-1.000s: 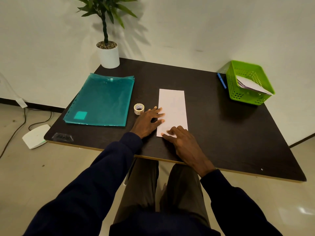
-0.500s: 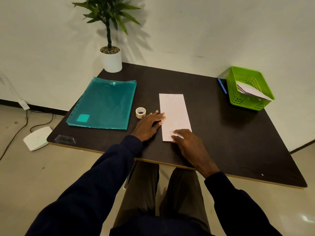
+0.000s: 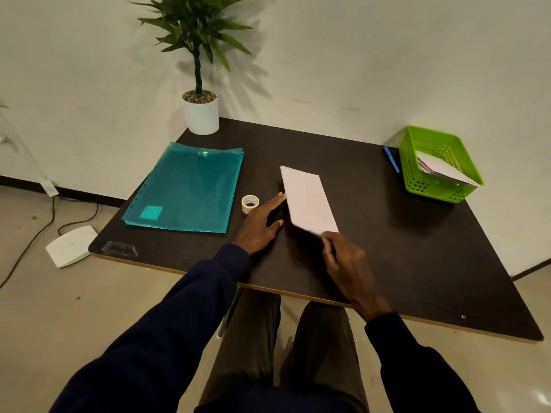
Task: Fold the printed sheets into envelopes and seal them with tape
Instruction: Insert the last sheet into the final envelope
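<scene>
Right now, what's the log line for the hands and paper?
right hand: pinches near end of paper | left hand: open at paper edge | tape: beside left hand

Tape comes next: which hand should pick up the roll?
Probably left. The left hand lies open right beside the tape roll, while the right hand pinches the near corner of the folded sheet, farther from it.

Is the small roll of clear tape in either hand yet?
No, the small tape roll sits on the dark wooden table beside the left hand, while the right hand pinches the folded white paper sheet.
</scene>
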